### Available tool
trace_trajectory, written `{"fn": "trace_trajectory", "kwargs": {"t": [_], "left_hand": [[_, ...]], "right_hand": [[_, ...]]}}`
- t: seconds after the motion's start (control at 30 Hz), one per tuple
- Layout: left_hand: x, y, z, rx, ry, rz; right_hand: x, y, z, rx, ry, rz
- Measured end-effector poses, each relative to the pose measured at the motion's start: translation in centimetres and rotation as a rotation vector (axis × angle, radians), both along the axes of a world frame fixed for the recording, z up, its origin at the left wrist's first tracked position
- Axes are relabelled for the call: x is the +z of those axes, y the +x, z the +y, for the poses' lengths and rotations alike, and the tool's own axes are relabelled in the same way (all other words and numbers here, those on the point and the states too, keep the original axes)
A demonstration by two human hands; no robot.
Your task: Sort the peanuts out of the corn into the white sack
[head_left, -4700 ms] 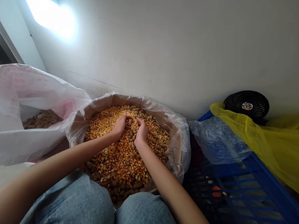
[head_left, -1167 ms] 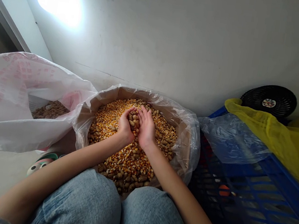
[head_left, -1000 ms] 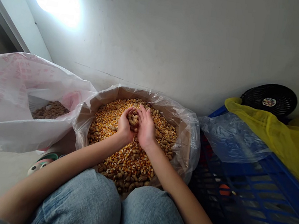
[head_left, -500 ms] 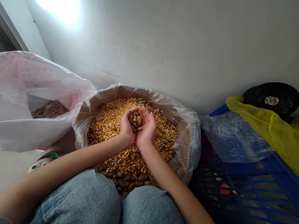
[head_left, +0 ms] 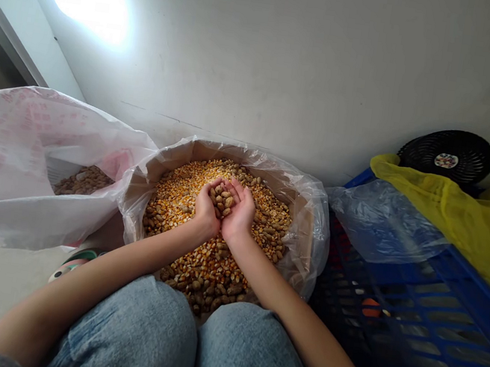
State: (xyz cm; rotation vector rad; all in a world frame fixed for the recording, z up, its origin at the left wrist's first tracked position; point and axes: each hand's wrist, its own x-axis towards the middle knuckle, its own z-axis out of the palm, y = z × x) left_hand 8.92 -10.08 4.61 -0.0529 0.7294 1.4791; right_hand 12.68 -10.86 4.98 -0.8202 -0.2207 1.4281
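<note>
My left hand (head_left: 207, 210) and my right hand (head_left: 241, 210) are cupped side by side, palms up. Several unshelled peanuts (head_left: 223, 200) lie in the bowl they form. Beneath them is an open plastic-lined bag (head_left: 319, 218) filled with yellow corn kernels (head_left: 183, 184) and more peanuts in their shells. Peanuts gather mostly along its near edge and right side, while kernels cover much of the middle and the back left. Both wrists nearly touch above the heap.
On the left, a white plastic sack (head_left: 2, 161) gapes open with peanuts (head_left: 84, 180) inside. To the right stands a blue plastic crate (head_left: 444, 321), with a clear bag (head_left: 389, 222) and yellow mesh (head_left: 452, 200) over it. A black fan (head_left: 467, 157) sits behind, near the wall.
The cupped hands have tilted or opened slightly, and more of the peanuts in them now show. They remain over the same part of the bag.
</note>
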Motion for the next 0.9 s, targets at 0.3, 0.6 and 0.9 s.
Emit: {"fn": "trace_trajectory", "kwargs": {"t": [0.3, 0.6, 0.9], "left_hand": [[-0.64, -0.05, 0.14, 0.021, 0.09, 0.051], [-0.02, -0.23, -0.02, -0.072, 0.086, -0.094], [-0.14, -0.43, 0.13, -0.04, 0.021, -0.114]], "right_hand": [[-0.16, 0.42, 0.05, -0.071, -0.077, 0.157], [0.06, 0.67, -0.07, -0.102, -0.06, 0.192], [-0.18, 0.72, 0.0, -0.096, -0.063, 0.193]]}}
